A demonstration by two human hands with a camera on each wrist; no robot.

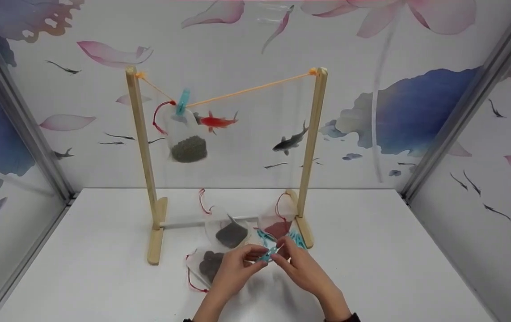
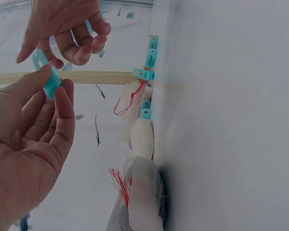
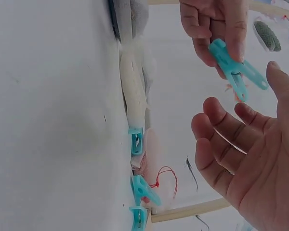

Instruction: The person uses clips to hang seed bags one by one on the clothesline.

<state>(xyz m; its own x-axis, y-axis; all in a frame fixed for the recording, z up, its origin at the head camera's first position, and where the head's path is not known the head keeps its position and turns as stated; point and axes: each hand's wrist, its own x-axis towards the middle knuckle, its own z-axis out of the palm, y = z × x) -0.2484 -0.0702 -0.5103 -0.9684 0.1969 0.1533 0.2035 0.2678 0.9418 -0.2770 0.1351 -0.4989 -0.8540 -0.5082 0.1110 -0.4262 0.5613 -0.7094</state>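
My left hand (image 1: 236, 269) pinches a teal clothespin (image 3: 223, 57) between thumb and fingers, its two legs pointing toward my right palm. My right hand (image 1: 303, 268) is close beside the clothespin, fingers loosely bent and apart, a gap between them and the plastic in the right wrist view. Left of the hands lies a sheer drawstring bag with dark round lumps (image 1: 211, 264). Just beyond them rest a bag with dark grey contents (image 1: 231, 233) and one with reddish contents (image 1: 277, 229). More teal clothespins (image 1: 297, 239) lie near the reddish bag.
A wooden frame (image 1: 314, 147) stands on the white table (image 1: 380, 250), an orange cord (image 1: 246, 92) strung between its posts. From the cord's left part hangs a bag of dark green grains (image 1: 189, 149), clipped by a teal clothespin (image 1: 183, 102). A cream bag (image 3: 133, 91) lies beyond the hands.
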